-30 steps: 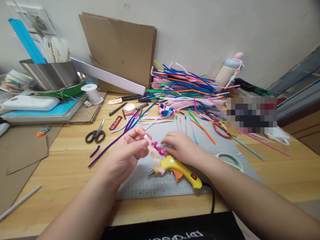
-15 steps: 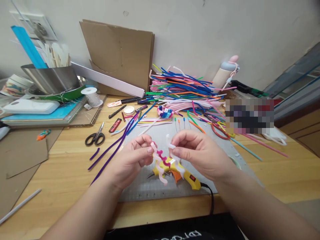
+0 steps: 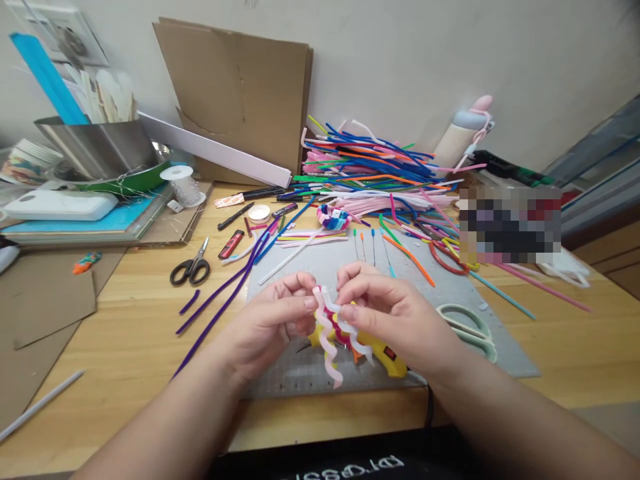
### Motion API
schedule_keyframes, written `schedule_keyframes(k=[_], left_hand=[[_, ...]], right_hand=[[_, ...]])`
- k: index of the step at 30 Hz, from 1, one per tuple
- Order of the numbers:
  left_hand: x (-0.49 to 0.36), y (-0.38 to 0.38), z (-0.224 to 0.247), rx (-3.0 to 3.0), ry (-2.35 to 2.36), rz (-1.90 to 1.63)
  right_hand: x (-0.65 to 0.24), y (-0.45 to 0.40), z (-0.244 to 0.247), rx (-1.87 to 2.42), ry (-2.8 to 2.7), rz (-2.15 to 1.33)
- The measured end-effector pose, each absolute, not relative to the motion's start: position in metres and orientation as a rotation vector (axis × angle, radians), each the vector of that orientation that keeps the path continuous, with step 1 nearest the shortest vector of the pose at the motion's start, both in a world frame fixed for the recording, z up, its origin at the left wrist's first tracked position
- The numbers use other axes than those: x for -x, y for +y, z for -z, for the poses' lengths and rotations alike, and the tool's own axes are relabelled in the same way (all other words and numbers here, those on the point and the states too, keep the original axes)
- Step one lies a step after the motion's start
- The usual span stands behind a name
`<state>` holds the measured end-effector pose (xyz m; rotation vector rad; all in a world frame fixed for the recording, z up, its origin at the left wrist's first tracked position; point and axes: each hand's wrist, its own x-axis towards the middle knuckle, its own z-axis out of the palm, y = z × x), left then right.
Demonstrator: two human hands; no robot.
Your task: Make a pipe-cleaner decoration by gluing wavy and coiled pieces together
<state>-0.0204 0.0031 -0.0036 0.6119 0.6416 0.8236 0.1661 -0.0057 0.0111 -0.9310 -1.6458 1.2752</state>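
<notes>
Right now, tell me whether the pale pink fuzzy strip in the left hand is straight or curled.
Curled: the pale pink strip hangs from the left hand's fingertips in repeated waves.

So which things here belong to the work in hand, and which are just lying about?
In the work:
pale pink wavy strip, left hand
white wavy strip, right hand
possibly yellow glue gun, beneath

Lying about:
scissors
spool
bottle
cardboard

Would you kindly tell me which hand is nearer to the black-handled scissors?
Left: the left hand is to the right of the black-handled scissors; the right hand is farther out on that side.
</notes>
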Motion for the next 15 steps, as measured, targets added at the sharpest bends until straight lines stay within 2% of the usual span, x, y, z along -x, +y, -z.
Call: schedule_keyframes(k=[15], left_hand=[[0.0206, 0.0021, 0.0043, -0.657, 0.635, -0.801]], right_hand=[[-0.1623, -0.0077, -0.01, 0.926, -1.613, -1.343]])
